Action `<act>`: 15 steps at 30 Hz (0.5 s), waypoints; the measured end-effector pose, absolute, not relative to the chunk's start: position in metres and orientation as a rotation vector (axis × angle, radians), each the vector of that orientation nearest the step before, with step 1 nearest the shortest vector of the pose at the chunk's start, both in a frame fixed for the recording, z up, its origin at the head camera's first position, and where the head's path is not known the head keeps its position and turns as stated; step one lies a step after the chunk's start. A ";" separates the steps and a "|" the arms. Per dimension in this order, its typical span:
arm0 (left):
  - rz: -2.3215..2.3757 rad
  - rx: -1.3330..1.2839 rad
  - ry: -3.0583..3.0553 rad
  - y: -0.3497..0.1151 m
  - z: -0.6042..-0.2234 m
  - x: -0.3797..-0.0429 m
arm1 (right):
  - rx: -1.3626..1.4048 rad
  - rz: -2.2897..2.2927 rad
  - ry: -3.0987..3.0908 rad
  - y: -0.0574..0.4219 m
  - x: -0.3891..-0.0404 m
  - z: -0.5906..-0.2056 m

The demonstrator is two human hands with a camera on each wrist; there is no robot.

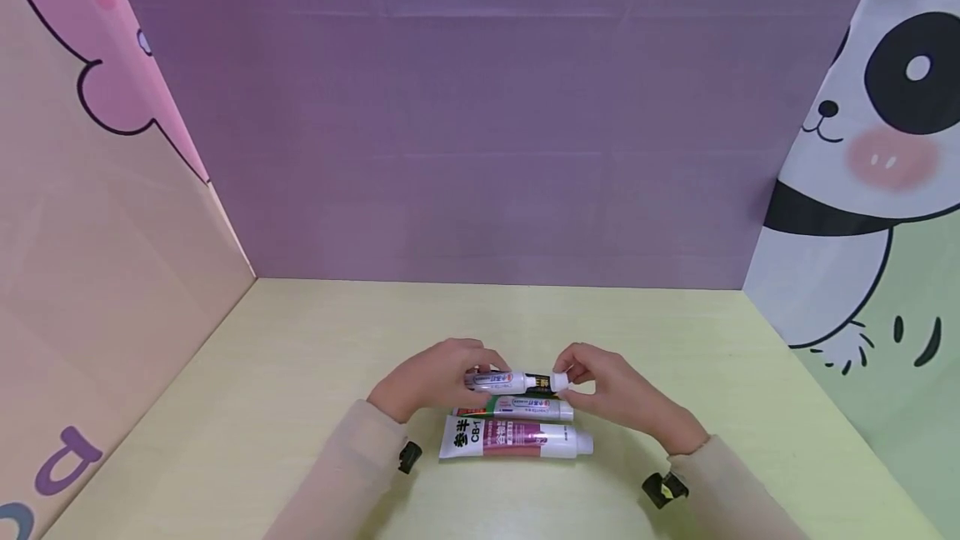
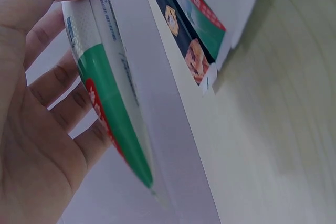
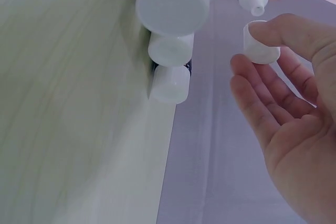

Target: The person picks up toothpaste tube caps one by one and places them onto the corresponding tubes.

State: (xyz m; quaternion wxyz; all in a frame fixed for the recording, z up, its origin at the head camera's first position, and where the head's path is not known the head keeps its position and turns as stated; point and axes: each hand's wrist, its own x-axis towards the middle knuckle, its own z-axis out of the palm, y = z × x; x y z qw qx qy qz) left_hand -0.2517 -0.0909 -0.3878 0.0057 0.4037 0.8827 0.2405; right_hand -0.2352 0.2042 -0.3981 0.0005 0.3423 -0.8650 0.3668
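Observation:
My left hand (image 1: 442, 377) pinches a white toothpaste tube (image 2: 107, 87) with a green and red tail end, holding it above the table. Its bare nozzle shows in the right wrist view. Between thumb and fingers, my right hand (image 1: 622, 390) grips a white cap (image 3: 262, 48), a small gap away from that nozzle. Below lie more toothpaste tubes in a stack of rows: a large white and purple tube (image 1: 517, 438) nearest me, a green, red and white tube (image 1: 532, 408) behind it, and a dark tube (image 2: 181, 38) farthest, partly hidden by the held one.
The pale wooden table (image 1: 337, 332) meets a purple back panel (image 1: 487, 148). Printed side panels stand left and right, with a panda (image 1: 885, 148) on the right one. A black strap piece (image 1: 665, 490) sits at my right wrist, another (image 1: 409, 457) at the left.

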 end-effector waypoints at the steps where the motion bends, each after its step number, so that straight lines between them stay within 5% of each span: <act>1: 0.759 1.262 2.757 -0.090 -0.388 -0.252 | 1.082 1.160 -2.708 0.203 -0.235 -0.398; 15: 0.725 1.236 2.743 -0.078 -0.385 -0.251 | 1.136 1.170 -2.655 0.196 -0.236 -0.400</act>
